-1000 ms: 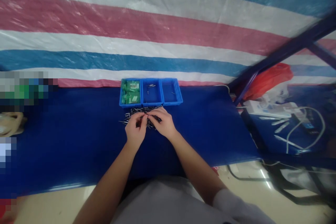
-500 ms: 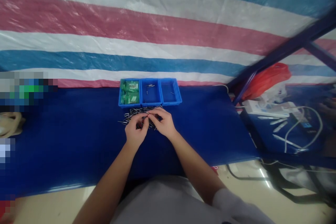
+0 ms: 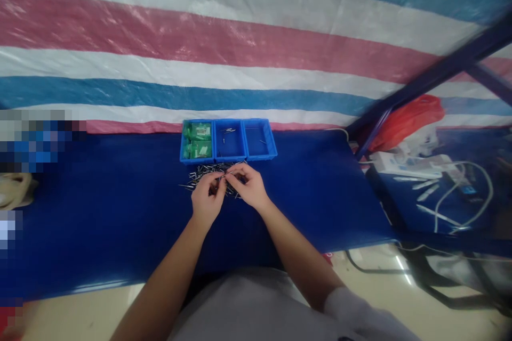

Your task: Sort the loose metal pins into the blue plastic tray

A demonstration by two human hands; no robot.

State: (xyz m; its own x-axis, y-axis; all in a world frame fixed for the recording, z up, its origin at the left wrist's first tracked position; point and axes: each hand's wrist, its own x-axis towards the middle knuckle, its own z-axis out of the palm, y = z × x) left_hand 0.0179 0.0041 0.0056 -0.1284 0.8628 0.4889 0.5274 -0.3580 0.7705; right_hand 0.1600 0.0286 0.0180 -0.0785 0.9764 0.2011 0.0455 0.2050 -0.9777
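My left hand [image 3: 208,197] and my right hand [image 3: 248,186] meet over a loose pile of thin metal pieces [image 3: 200,173] on the blue table [image 3: 120,197]. Thumbs and forefingers of both are pinched together around a small slim metal piece [image 3: 224,175], whose shape is hard to make out. Just behind the pile stand three joined blue bins. Green packets [image 3: 200,149] fill the left bin [image 3: 197,161]. A few thin metal pieces lie in the middle bin [image 3: 231,159], and one or two in the right bin [image 3: 261,157].
Behind the table hangs a striped plastic sheet [image 3: 200,37]. To the right, beyond a dark metal frame [image 3: 420,82], are a red bag [image 3: 412,120], a white power strip [image 3: 404,166], cables and several pale tools. A beige object [image 3: 16,191] sits at the far left.
Both hands stay nearly in place over the pile, with slight finger movement around the small piece. The bins look the same.
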